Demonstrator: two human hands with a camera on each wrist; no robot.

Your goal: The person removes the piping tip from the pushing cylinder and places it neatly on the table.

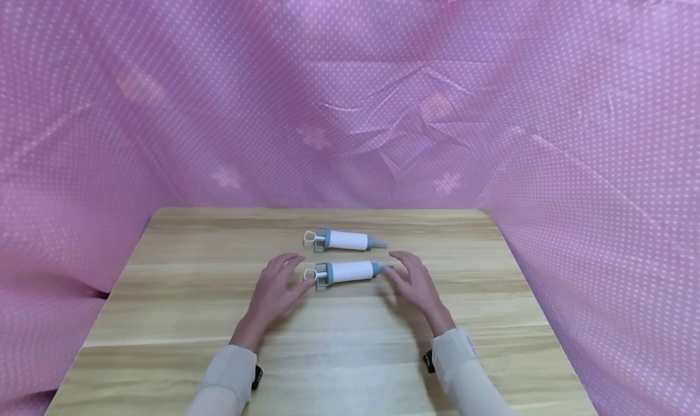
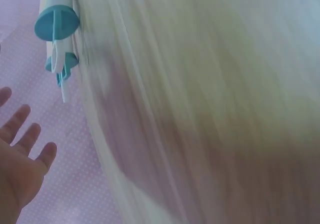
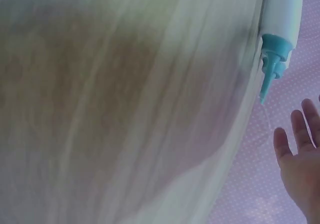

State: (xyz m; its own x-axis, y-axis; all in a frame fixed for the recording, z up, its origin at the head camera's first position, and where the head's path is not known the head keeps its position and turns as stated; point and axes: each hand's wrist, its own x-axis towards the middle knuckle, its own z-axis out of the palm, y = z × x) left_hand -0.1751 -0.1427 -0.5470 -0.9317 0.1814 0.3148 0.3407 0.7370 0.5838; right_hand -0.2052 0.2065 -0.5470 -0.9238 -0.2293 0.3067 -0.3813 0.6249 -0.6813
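Observation:
Two big plastic syringes lie on the wooden table, one behind the other. Each has a white barrel, blue-grey ends, a looped white plunger handle on the left and a thin nozzle pointing right. My left hand [image 1: 273,289] is beside the plunger handle of the front syringe [image 1: 352,271], its fingers parted and loosely bent. By that syringe's nozzle is my right hand [image 1: 417,284], thumb and fingers apart. Neither hand holds anything; whether a fingertip touches the front syringe I cannot tell. Beyond them lies the back syringe [image 1: 348,240].
The wood-grain table [image 1: 350,355] has rounded far corners. Pink-purple dotted cloth [image 1: 350,100] hangs behind it and along both sides. Each sleeve [image 1: 456,355] has a small black device at the wrist.

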